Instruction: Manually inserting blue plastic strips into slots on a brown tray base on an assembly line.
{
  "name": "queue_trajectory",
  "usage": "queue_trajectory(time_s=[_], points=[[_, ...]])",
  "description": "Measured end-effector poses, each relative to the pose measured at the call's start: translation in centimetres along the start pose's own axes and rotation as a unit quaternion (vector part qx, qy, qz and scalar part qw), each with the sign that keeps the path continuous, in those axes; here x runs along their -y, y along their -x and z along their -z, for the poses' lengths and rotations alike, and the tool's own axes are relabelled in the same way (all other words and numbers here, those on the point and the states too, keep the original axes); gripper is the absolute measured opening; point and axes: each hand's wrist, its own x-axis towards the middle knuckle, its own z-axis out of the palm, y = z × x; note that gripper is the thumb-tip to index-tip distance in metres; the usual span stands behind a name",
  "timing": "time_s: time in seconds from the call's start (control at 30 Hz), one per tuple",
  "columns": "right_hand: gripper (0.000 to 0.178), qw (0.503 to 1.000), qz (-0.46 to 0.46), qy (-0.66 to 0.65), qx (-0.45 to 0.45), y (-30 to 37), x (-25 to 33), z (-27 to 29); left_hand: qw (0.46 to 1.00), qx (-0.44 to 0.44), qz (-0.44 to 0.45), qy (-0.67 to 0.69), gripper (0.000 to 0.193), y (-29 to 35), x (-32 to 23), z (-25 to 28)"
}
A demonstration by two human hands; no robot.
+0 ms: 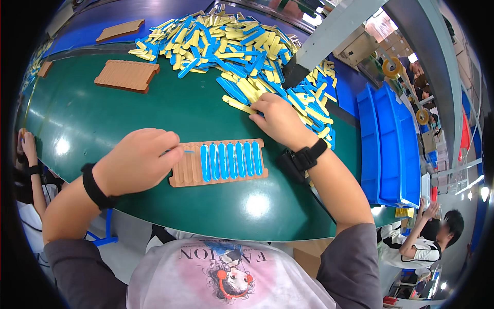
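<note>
My left hand [141, 158] is closed in a pinch over the left end of a brown slotted tray [219, 182]. A small bit of a blue strip [190, 152] shows at its fingertips; the rest is hidden. Several slots to the right hold blue round-ended strips [230, 160] side by side, while bare brown slots show at the left. My right hand [280, 121] reaches to the near edge of a heap of flat blue and yellow strips [221, 44]. Its thumb and fingertips are apart, beside a yellow strip [238, 104].
Brown trays [126, 75] lie at the far left of the green table [139, 108], another brown tray [120, 30] behind them. A grey post [334, 33] rises beside the heap. Blue bins [393, 144] stand at the right. Other people sit at both sides.
</note>
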Motion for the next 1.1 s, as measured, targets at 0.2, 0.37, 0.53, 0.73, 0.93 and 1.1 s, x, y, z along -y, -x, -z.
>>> queue_trajectory(time_s=[0.2, 0.37, 0.53, 0.73, 0.93, 1.1], points=[[0.005, 0.99, -0.109, -0.064, 0.066, -1.5, 0.2, 0.3, 0.996, -0.079, 0.041, -0.012, 0.025, -1.5, -3.6, -2.4], [0.01, 0.994, -0.099, 0.031, -0.013, -0.2, 1.6, 0.1, 0.998, 0.016, 0.063, -0.018, 0.033, -0.5, -4.5, -3.2], [0.014, 0.984, -0.084, -0.082, -0.136, 1.2, 6.4, 3.0, 0.99, -0.055, 0.093, 0.086, 0.038, 0.0, -4.3, -3.2], [0.023, 0.97, -0.093, -0.066, -0.215, 3.1, 9.7, 3.2, 0.987, -0.027, 0.114, 0.114, 0.041, 0.7, -4.0, -3.3], [0.029, 0.976, 0.061, -0.086, -0.191, 3.2, 14.4, 1.0, 0.995, -0.019, 0.1, 0.008, 0.047, 1.4, -4.1, -2.5], [0.029, 0.987, 0.077, -0.02, -0.137, 2.8, 14.4, 0.0, 0.996, 0.03, 0.08, -0.001, 0.041, 2.0, -3.6, -2.6]])
